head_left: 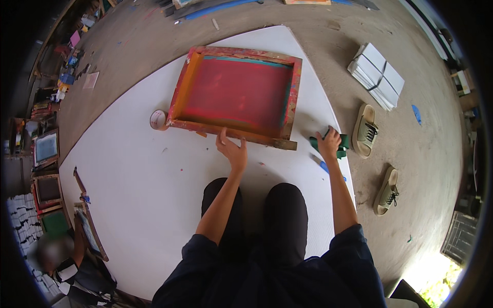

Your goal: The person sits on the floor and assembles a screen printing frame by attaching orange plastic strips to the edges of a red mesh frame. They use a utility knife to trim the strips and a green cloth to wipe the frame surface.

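Observation:
A wooden screen-printing frame [295,97] with red-stained mesh lies on the white board [138,195] before me. My left hand [232,153] is at its near edge, fingertips against the wood and thumb apart, not wrapped around it. Farther right, my right hand [328,145] is closed over a dark green object [342,146] with rounded parts, near the board's right edge; its kind is partly hidden by my fingers. Just below that hand lies a blue-handled tool [324,167], resembling a cutter. A roll of tape [158,119] stands by the frame's left corner.
On the floor to the right are a strapped white stack [377,76] and two green shoes [365,131]. Another person [77,262] sits at the lower left beside a smaller frame [91,231]. More frames [47,192] and clutter line the left side.

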The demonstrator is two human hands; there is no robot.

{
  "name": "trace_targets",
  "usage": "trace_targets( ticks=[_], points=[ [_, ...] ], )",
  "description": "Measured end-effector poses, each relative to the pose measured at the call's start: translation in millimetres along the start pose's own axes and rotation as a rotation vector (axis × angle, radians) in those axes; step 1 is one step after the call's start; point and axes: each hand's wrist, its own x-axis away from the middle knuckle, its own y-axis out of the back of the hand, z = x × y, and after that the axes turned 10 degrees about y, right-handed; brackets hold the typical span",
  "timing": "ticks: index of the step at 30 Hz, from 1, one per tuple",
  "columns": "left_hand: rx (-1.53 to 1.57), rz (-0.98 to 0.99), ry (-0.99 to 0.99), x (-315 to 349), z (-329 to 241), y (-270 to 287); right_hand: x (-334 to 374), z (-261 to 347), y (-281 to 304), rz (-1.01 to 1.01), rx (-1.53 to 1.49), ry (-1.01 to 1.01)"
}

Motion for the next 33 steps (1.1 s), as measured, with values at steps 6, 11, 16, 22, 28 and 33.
trace_targets(
  ticks=[6, 11, 16, 22, 28, 33],
  points=[
    [0.199, 0.025, 0.505, -11, -15, -32, -50, 75, -42, 0.229, -0.476, 0.124],
    [0.068, -0.020, 0.599, -19, -20, -33, -67, 83, -47, 0.293, -0.444, 0.024],
    [0.121, -0.069, 0.396, -34, -14, 18, -71, 93, -26, 0.346, -0.877, -0.260],
    [0.128, 0.075, 0.013, -93, -42, 58, -40, 96, 4, 0.356, -1.197, -0.481],
    [0.502, 0.589, 0.141, -112, -42, 84, -2, 123, -15, 0.047, -1.361, -0.608],
    [0.567, 0.724, 0.212, -61, -13, 87, 20, 140, -41, -0.022, -1.416, -0.796]
  ],
)
